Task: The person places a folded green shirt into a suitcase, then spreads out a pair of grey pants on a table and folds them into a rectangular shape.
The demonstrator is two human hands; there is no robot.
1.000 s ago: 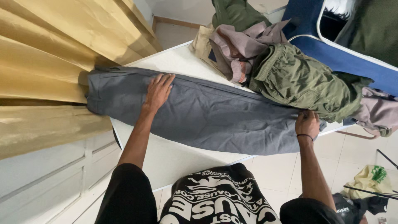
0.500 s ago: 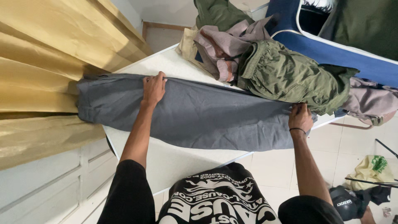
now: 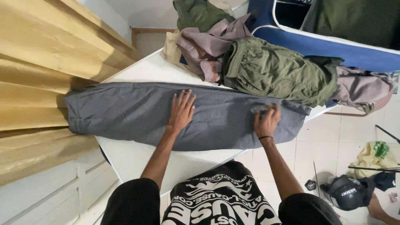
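Note:
A pair of grey trousers (image 3: 125, 110) lies folded lengthwise across the white table (image 3: 141, 156), its left end hanging against a gold curtain. My left hand (image 3: 181, 110) rests flat on the middle of the trousers, fingers spread. My right hand (image 3: 266, 121), with a dark band on the wrist, presses on the trousers further right and bunches a little grey cloth under its fingers.
A heap of clothes lies at the table's far side: an olive green garment (image 3: 275, 73) and mauve ones (image 3: 204, 46). A blue cot (image 3: 333, 46) stands behind. The gold curtain (image 3: 37, 79) hangs at left. On the tiled floor at right lie a dark helmet (image 3: 346, 191) and a bag (image 3: 375, 156).
My left hand slid right from the trousers' far edge to their middle. My right hand moved left, off the trouser end and onto the cloth. The view shifted.

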